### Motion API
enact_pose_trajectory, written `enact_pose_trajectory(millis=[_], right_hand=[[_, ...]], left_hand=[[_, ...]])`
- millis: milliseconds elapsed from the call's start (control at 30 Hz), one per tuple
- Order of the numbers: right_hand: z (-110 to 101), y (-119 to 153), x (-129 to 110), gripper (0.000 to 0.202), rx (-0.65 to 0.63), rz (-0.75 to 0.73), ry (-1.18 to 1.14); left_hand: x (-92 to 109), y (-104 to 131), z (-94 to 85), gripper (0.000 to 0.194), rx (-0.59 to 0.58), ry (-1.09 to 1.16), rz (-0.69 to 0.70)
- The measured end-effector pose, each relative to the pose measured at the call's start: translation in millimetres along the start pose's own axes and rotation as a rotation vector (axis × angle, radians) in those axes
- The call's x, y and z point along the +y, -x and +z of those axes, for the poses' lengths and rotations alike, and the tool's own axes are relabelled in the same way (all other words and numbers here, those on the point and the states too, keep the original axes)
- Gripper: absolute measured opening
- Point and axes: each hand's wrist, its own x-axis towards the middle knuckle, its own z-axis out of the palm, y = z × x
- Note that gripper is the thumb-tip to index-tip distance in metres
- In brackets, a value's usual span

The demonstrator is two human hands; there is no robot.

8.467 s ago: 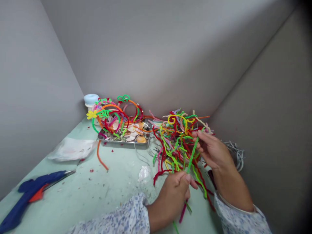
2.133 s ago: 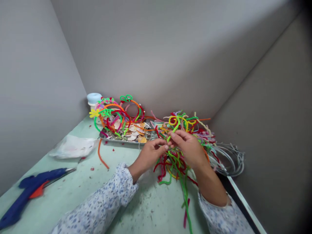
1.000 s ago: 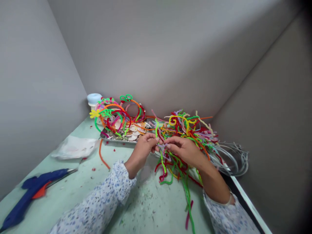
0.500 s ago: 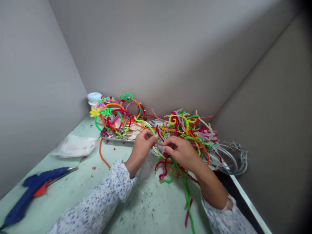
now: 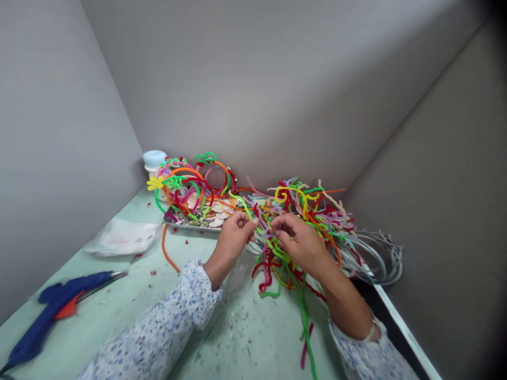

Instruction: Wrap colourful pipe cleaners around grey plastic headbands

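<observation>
My left hand is closed in a pinch on a lime-green pipe cleaner, whose wavy end sticks up beyond the fingers. Just to its right, my right hand has its fingers curled and its thumb near the fingertips. Whatever lies between those fingertips is too small to make out. Beneath and behind both hands spreads a tangled heap of colourful pipe cleaners, with several green and red strands hanging towards the front.
Headbands wrapped in pipe cleaners rest on a metal tray of small pieces. Nearby are a lidded tub, a plastic bag and a blue glue gun. Grey hoops lie at the right edge.
The lime-green pipe cleaner's upper end has shifted right and less of it shows above my left hand. My right hand has moved slightly up and right, widening the gap between the hands.
</observation>
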Motion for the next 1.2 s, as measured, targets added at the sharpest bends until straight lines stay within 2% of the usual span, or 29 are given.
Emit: enact_pose_trajectory(millis=[167, 300, 400, 600, 733, 867, 1000, 1200], right_hand=[[-5.0, -0.6, -3.0, 0.023, 0.032, -0.067, 0.012], [-9.4, 0.9, 0.1, 0.026, -0.057, -0.075, 0.014], [-15.1, 1.8, 6.9, 0.028, -0.108, -0.035, 0.052], [-39.3, 3.1, 29.3, 0.025, -0.041, 0.093, 0.132], [-50.1, 3.8, 42.8, 0.026, -0.059, 0.165, 0.096], [-53.8, 2.8, 39.0, 0.021, -0.056, 0.249, -0.091], [-57.6, 1.7, 25.7, 0.016, 0.047, 0.266, -0.236], [-58.9, 0.2, 21.9, 0.017, 0.157, 0.269, -0.218]], left_hand=[[-2.5, -2.9, -1.1, 0.027, 0.053, 0.059, 0.001], [-3.0, -6.4, -6.3, 0.027, 0.128, 0.104, 0.021], [-0.6, -9.1, -11.3, 0.025, 0.196, 0.131, 0.063], [4.2, -13.4, -18.5, 0.023, 0.284, 0.169, 0.106], [3.6, -12.9, -17.5, 0.025, 0.218, 0.167, 0.087], [-1.3, -8.5, -9.7, 0.026, 0.096, 0.142, 0.015], [-9.2, -3.9, 0.0, 0.022, -0.001, 0.121, -0.071], [-15.3, -2.5, 4.9, 0.019, -0.097, 0.062, -0.139]])
